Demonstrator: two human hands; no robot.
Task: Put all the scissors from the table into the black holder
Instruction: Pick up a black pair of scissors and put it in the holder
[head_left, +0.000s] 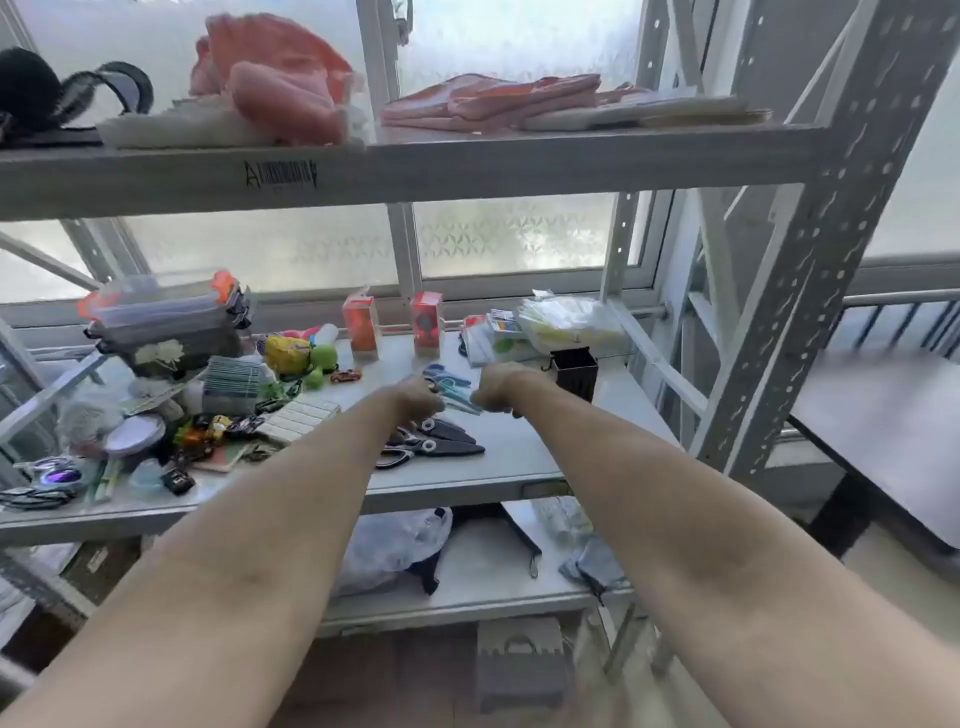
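Observation:
Light blue scissors (451, 388) lie on the grey shelf table (519, 457), between my two hands. My left hand (418, 400) is curled at their handle end and my right hand (497, 388) is curled at their blade end. I see both hands from behind, so the fingers are hidden and any grip is unclear. Two pairs of black scissors (441, 440) lie just in front of my left hand, blades pointing right. The black holder (575, 373) stands upright just right of my right hand, with nothing showing above its rim.
Toys, balls, small cars and stacked plastic boxes (166, 322) crowd the table's left half. Two orange cartons (361, 325) and plastic bags (566, 319) stand at the back. A shelf (415, 156) hangs overhead, and a perforated metal post (810, 270) rises at the right.

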